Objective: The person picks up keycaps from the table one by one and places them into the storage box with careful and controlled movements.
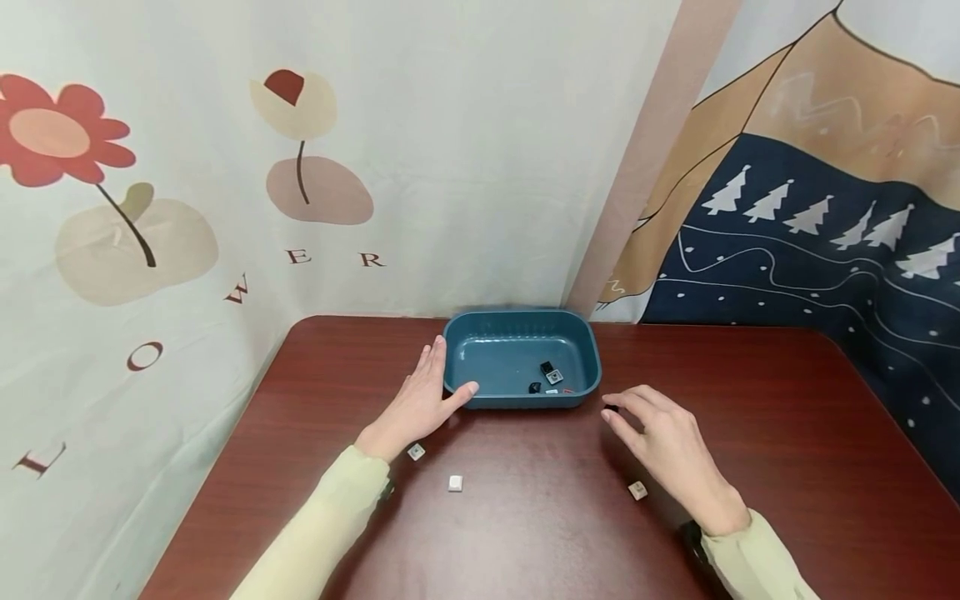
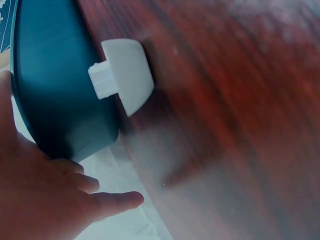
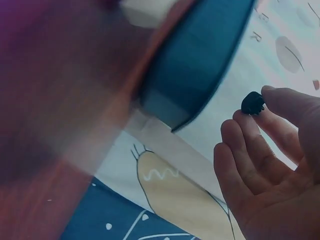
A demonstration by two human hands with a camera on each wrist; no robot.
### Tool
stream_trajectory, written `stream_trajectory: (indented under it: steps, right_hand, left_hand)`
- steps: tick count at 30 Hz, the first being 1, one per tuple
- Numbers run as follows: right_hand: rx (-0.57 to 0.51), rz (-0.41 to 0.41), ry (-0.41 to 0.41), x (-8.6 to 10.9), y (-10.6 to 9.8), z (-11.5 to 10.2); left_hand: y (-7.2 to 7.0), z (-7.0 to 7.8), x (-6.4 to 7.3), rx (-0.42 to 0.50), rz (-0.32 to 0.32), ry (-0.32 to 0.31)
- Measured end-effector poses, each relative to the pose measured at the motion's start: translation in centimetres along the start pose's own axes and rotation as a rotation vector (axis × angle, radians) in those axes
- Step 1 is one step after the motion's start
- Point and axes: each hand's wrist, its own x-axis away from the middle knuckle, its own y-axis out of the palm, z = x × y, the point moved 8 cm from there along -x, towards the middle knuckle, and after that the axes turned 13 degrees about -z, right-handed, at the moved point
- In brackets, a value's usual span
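Observation:
My left hand (image 1: 417, 403) rests with straight fingers against the left end of a blue plastic bin (image 1: 525, 402), its thumb near the front rim. To the right of the bin, my right hand (image 1: 671, 446) pinches a small black keycap (image 3: 252, 103) between thumb and fingertips. Inside the bin lie several small pieces, among them a black keycap (image 1: 535, 387) and a grey square piece (image 1: 554, 377). On the table, a white keycap (image 1: 455, 483) and a pale keycap (image 1: 416, 452) lie near my left forearm. Another pale keycap (image 1: 637, 490) sits beside my right hand.
The dark red-brown wooden table (image 1: 540, 533) runs back to a printed curtain (image 1: 465, 167), and the bin stands at that far edge. In the left wrist view a white keycap (image 2: 131, 75) with its stem showing looms close to the camera.

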Motion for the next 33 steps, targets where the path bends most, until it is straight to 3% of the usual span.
stream_trajectory:
  steps: [17,26,33]
  right_hand:
    - [-0.052,0.080,-0.030,-3.9,-1.9,-1.2]
    - [-0.075,0.063,-0.060,-5.9,-0.8,-1.6]
    - [-0.087,-0.036,-0.068,-8.1,1.8,-1.5]
  left_hand:
    - [0.0,0.2,0.1,0.000,0.010,0.001]
    - [0.0,0.2,0.1,-0.001,0.013,-0.002]
    - [-0.2,0.4,0.3,0.000,0.006,-0.001]
